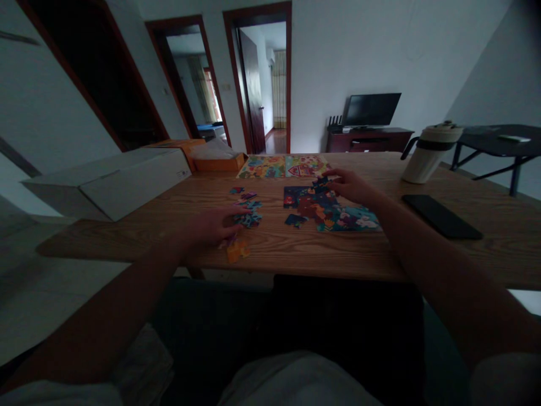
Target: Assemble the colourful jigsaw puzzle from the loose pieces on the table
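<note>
My right hand point(350, 186) pinches a dark blue jigsaw piece point(320, 185) at the upper edge of a partly joined jigsaw puzzle point(313, 206). Whether that piece is seated or just above the others, I cannot tell. A loose dark jigsaw piece point(295, 220) lies beside the puzzle's lower left. To the left, my left hand point(213, 226) reaches over a group of loose blue pieces point(252, 219), fingers stretched out and apart, partly covering them. Nearest me is an orange-yellow piece point(238, 250), just below the fingers. Purple and blue pieces point(248, 196) lie farther back.
A colourful picture sheet point(270, 167) lies at the wooden table's point(270, 254) far edge. On the left stand a long white box point(131, 179) and an orange box point(220, 164). A black phone-like slab point(442, 216) and a white tumbler point(430, 155) are on the right.
</note>
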Motion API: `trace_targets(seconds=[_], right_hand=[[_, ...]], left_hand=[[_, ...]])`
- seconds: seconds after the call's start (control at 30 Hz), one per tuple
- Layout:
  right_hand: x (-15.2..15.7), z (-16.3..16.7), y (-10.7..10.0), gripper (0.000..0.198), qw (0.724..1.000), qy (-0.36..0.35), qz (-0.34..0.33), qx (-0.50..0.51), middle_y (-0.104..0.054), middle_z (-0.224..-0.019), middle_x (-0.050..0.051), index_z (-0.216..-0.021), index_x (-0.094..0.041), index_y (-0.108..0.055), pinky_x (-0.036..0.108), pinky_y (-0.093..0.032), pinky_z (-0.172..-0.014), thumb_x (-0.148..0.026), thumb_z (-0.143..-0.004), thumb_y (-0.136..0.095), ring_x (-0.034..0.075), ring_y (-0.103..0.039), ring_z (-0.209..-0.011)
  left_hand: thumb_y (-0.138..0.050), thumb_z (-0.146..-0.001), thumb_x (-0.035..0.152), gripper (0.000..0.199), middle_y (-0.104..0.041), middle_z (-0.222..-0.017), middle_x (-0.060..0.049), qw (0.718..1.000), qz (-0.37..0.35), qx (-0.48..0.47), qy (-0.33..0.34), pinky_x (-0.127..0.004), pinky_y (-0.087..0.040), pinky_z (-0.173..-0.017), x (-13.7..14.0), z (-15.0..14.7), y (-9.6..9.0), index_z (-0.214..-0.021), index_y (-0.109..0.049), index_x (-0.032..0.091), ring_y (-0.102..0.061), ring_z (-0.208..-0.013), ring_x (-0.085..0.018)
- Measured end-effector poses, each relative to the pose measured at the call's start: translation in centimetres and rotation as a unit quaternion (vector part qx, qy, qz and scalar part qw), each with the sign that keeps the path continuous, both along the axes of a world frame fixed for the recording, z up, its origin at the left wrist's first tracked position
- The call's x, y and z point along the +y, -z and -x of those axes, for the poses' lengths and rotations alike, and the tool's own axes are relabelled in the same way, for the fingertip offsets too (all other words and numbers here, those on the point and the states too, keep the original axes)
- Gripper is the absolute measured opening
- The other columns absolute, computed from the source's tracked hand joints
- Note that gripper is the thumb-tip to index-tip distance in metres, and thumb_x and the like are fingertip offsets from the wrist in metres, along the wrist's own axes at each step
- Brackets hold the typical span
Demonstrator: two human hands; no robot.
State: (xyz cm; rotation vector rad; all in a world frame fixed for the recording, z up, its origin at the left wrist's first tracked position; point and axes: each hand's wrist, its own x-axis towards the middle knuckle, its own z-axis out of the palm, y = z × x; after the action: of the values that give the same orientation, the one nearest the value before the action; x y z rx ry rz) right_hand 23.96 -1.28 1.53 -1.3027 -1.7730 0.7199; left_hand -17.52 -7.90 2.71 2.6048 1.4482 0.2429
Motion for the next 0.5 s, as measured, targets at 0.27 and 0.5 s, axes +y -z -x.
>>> trace_targets(seconds=[0.27, 0.5], right_hand=[[0.3, -0.5, 0.3, 0.037, 1.000, -0.010, -0.005, 0.006, -0.076, -0.094, 0.010, -0.122, -0.022, -0.067, 0.033, -0.053, -0.061, -0.027, -0.086, -0.069, 0.022, -0.070, -0.074], [0.5, -0.4, 0.6, 0.034, 1.000, -0.017, -0.009, 0.010, -0.076, -0.099, 0.011, -0.121, -0.021, -0.067, 0.032, -0.054, -0.064, -0.024, -0.087, -0.067, 0.022, -0.071, -0.079]], left_hand=[[-0.049, -0.095, 0.056, 0.055, -0.058, -0.145, -0.010, 0.999, -0.021, -0.005, -0.026, -0.045, -0.040, -0.112, 0.5, 2.0, -0.5, -0.140, -0.060, 0.025, -0.056, -0.130, -0.031], [-0.046, -0.095, 0.055, 0.058, -0.057, -0.146, -0.012, 0.998, 0.021, 0.030, -0.053, -0.046, -0.036, -0.113, 2.1, 3.0, 0.8, -0.139, -0.061, 0.020, -0.054, -0.132, -0.032]])
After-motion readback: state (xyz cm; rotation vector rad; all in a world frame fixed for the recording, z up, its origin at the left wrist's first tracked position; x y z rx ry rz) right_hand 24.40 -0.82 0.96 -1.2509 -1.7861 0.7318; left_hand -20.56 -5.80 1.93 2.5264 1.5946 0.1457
